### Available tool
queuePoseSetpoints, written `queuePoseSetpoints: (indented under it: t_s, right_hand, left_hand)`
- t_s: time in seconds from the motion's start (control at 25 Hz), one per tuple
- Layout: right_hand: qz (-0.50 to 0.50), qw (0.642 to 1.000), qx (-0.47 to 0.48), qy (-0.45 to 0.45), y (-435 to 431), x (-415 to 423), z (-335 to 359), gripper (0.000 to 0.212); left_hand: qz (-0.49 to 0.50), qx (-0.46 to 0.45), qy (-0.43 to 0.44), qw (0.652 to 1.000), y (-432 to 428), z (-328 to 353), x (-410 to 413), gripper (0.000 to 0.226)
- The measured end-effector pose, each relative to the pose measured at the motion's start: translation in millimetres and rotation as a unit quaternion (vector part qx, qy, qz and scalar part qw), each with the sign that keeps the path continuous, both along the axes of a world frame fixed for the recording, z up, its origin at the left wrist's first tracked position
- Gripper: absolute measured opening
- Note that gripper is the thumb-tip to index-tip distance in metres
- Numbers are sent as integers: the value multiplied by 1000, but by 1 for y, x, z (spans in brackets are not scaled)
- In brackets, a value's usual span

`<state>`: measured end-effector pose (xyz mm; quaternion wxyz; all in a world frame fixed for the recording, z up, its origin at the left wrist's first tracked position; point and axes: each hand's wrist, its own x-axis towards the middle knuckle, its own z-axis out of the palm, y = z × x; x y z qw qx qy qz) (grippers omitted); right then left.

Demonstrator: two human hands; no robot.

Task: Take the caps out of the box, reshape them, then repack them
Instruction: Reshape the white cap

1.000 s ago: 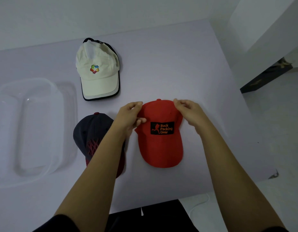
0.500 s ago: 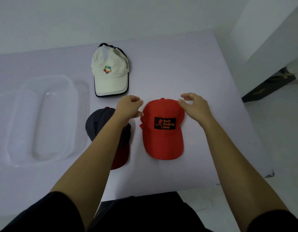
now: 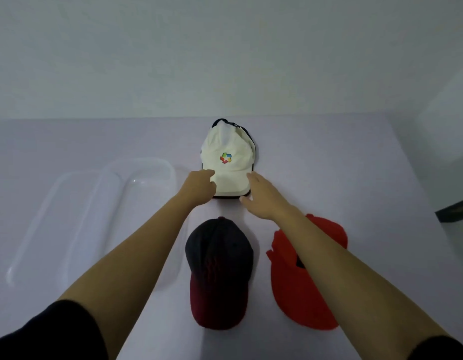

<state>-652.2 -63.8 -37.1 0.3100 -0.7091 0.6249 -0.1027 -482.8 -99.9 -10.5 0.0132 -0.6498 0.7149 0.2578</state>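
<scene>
All three caps lie out on the counter [image 3: 329, 165]; the clear box [image 3: 77, 216], left of the hands, holds none, so repacking remains. Left hand [image 3: 199, 187] and right hand [image 3: 261, 197], both open, flank the white cap [image 3: 229, 162] brim; dark cap [image 3: 218, 268] and red cap [image 3: 303, 287] lie nearer the person.

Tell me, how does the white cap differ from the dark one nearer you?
The white cap is cream with a colourful logo; the dark cap is navy with a maroon brim. The white cap lies farther away, with the left hand and right hand at its brim; the dark cap lies untouched. Both rest brim toward the person on the table.
</scene>
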Motion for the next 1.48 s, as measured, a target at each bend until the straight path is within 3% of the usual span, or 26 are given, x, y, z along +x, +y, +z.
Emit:
queuePoseSetpoints:
  t_s: [0.08,0.2,0.32,0.48,0.56,0.68,0.8,1.08,1.16,1.24,1.4,1.48]
  right_hand:
    - [4,999,20,30,-22,9,-20,68]
    - [30,994,49,91,-48,15,-44,100]
    - [24,990,18,138,-53,24,-61,108]
    - [-31,986,-50,156,-49,36,-75,93]
    - [-51,985,-56,156,-49,37,-72,83]
    - [-54,977,-72,192,-53,40,-59,63]
    - [-45,977,-82,192,-58,43,-42,62]
    - [-63,995,-80,-14,-54,37,-15,68]
    - [-32,994,-100,34,-54,36,-14,70]
    - [-2,988,-123,91,-50,32,-17,72]
    - [-41,977,-199,61,-38,26,-25,74]
    - [-57,977,-200,45,-35,23,-29,78]
  left_hand:
    - [-39,35,-14,999,-21,-24,11,59]
    - [-103,83,-16,991,-44,-56,18,103]
    - [-161,68,-37,984,-46,-75,14,119]
    - [-171,-29,-79,982,-42,-93,7,92]
    - [-169,-34,-95,981,-36,-93,4,76]
    - [-123,-46,-61,989,-34,-81,1,72]
    - [-40,-68,14,997,-36,-67,0,69]
    - [19,-82,293,952,-35,-54,3,57]
    - [9,-106,262,959,-35,-52,7,56]
    - [-14,-163,175,971,-33,-53,11,58]
    - [-40,-173,67,982,-27,-50,17,68]
    - [-61,-196,66,976,-22,-52,19,67]
